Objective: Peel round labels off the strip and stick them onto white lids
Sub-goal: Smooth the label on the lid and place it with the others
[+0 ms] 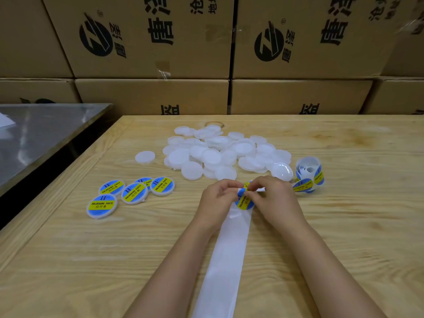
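Blue label, two hands pinching; five labelled lids

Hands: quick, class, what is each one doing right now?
Left hand: closed, pinching the strip beside the label.
Right hand: closed, pinching the label's top edge.

"SOLDERING PASTE" on round blue-and-yellow labels left of the left hand; "唐泽" on brown cardboard boxes beyond.

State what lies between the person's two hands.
Head view: a round blue-and-yellow label on the white backing strip, pinched by the left hand and the right hand.
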A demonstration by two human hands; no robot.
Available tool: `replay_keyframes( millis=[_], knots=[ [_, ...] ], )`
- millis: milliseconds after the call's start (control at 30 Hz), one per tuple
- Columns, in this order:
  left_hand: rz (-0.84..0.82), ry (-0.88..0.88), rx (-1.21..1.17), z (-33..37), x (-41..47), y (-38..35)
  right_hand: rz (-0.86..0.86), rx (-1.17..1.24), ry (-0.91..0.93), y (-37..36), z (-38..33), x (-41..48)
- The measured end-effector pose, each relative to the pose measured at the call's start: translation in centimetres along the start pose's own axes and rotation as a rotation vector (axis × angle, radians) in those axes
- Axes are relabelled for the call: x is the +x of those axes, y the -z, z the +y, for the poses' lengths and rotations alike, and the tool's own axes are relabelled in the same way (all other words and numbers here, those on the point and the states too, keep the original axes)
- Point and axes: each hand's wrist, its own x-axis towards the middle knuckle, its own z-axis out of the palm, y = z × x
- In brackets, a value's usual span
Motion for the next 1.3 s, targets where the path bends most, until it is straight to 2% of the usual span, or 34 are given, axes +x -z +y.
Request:
replay_keyframes(
  millis=[100,233,467,633,767,867,967,1033,1167,1300],
  knots=[
    [-0.008,0.003,-0.006,0.0,-0.1,0.0,-0.025,0.103,-0.058,0.1,0.2,0.1],
    [-0.003,-0.036,0.054,-0.1,0.0,0.0,-0.070,0.072,-0.052,0.2,0.2,0.1],
    [0.113,0.015,0.186,-0.4,0.4,-0.1,-0.069,0.141,-0.123,0.7,0.0,0.0],
    [0.127,-0.029,0.221,-0.4,0.4,0.2,-0.192,0.365,-0.184,1.9,-0.3,-0.1],
    [0.106,-0.040,0.252,-0.5,0.4,0.0,-0.052,0.706,-0.294,2.4,-0.9,0.4],
    [0.073,-0.115,0.384,-0.6,0.2,-0.1,0.086,0.926,-0.303,2.4,-1.0,0.7],
    [-0.034,-0.230,0.675,-0.6,-0.2,-0.5,0.113,1.185,-0.316,1.6,-1.6,0.6],
    [-0.041,-0.302,0.877,-0.7,-0.3,-0.7,0.104,1.226,-0.364,0.5,-2.1,0.4],
    [0.156,-0.377,1.000,-0.9,0.2,0.0,0.111,1.208,-0.473,-1.3,-2.4,0.2],
    [0.147,-0.364,1.168,-1.7,0.7,0.3,0.172,1.138,-0.487,-1.4,-1.6,0.4]
  ],
)
